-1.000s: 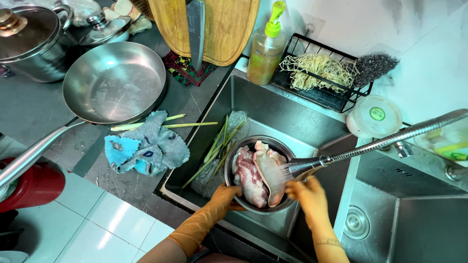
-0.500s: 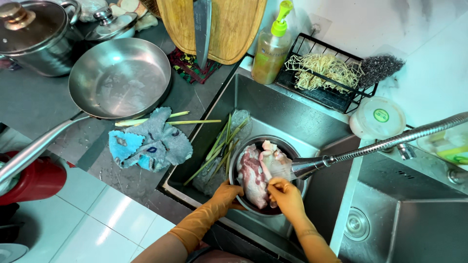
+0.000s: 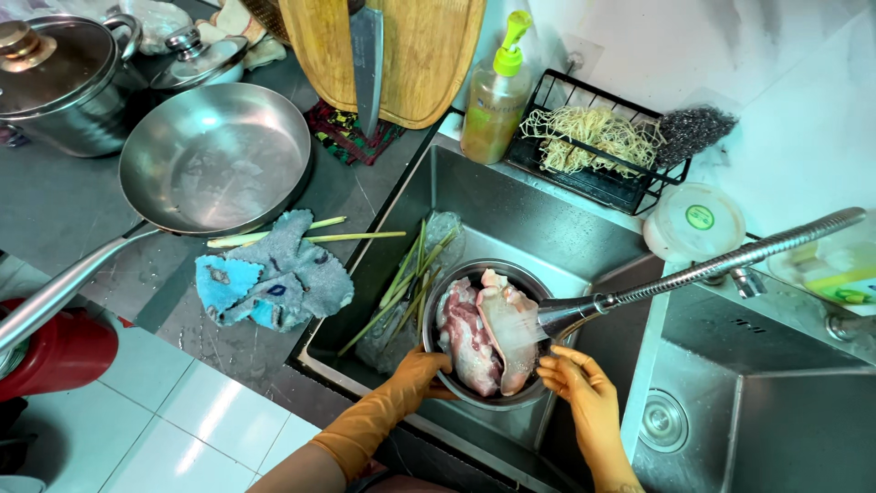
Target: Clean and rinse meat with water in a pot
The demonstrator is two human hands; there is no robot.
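Observation:
A round metal bowl full of raw pink meat sits in the left basin of a steel sink. My left hand, in an orange rubber glove, grips the bowl's near rim. My right hand, also gloved in orange, rests open at the bowl's right edge, fingers spread beside the meat. A pull-out faucet spray head sprays water onto the meat from the right.
Green stalks and a plastic bag lie in the sink left of the bowl. A blue-grey rag, steel frying pan, lidded pot, cutting board with knife, soap bottle and sponge rack surround the sink.
My right hand has shifted from over the meat down to the bowl's right rim. My left hand stays on the bowl. The spray keeps running.

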